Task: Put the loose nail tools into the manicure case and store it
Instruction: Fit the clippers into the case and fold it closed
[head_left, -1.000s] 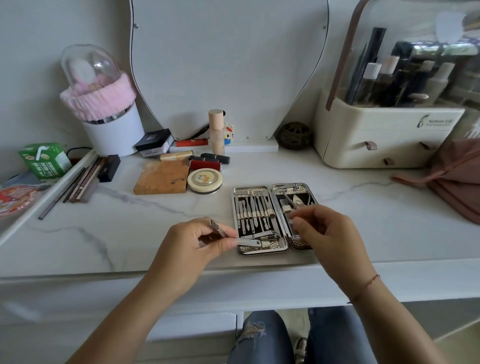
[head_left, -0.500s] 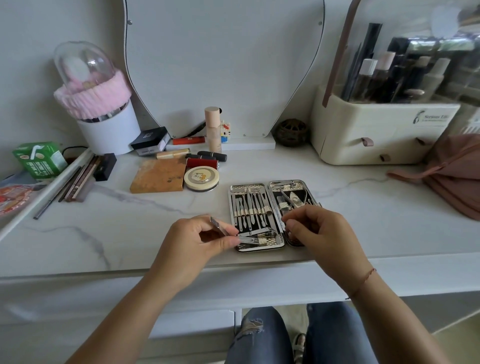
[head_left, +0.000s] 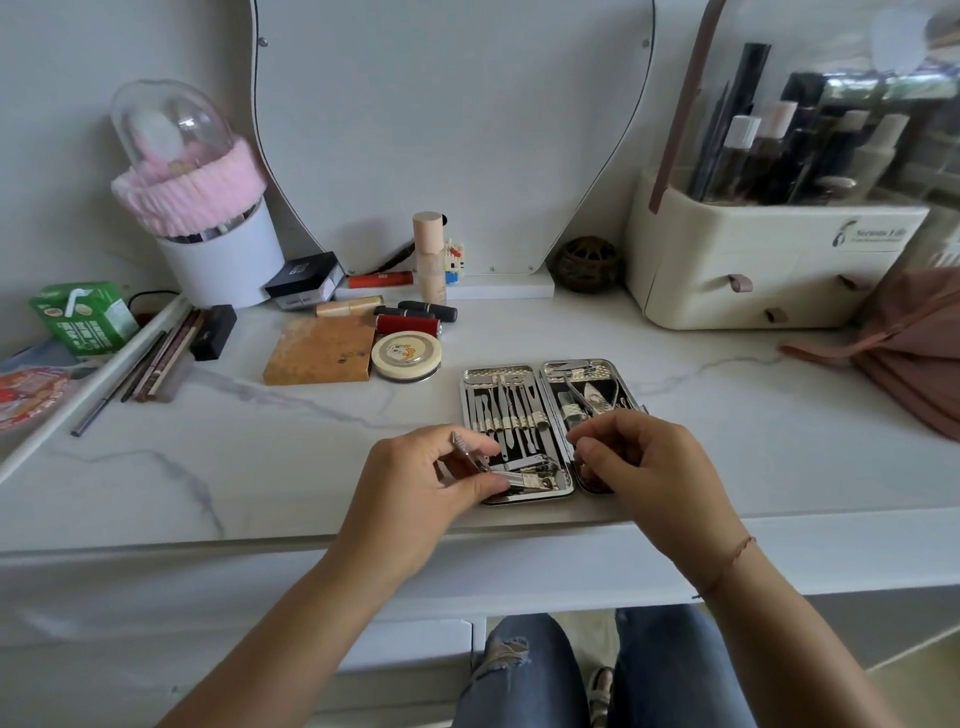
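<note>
Silver and shiny, the manicure case (head_left: 500, 370) lies open on the white tabletop (head_left: 249, 447), near its front edge. Its left half holds a row of thin tools (head_left: 506, 410) under a strap. Its right half holds bigger tools (head_left: 592, 399).

The left hand (head_left: 415, 488) pinches a nail clipper (head_left: 524, 479) between thumb and fingers. The clipper's front end is at the bottom of the left half, and its lever sticks up by the fingers. The right hand (head_left: 649, 467) is curled over the bottom of the right half. I cannot tell if it holds anything.

I think the step now is putting the clipper into its place in the case. Next, it likely needs a push to sit flat, with the lever folded down, so the case can close. Then the two halves must be shut and the case put away.

Behind the case are a round tin (head_left: 406, 356), a flat brown box (head_left: 319, 356) and a cream box with drawers (head_left: 769, 260).
</note>
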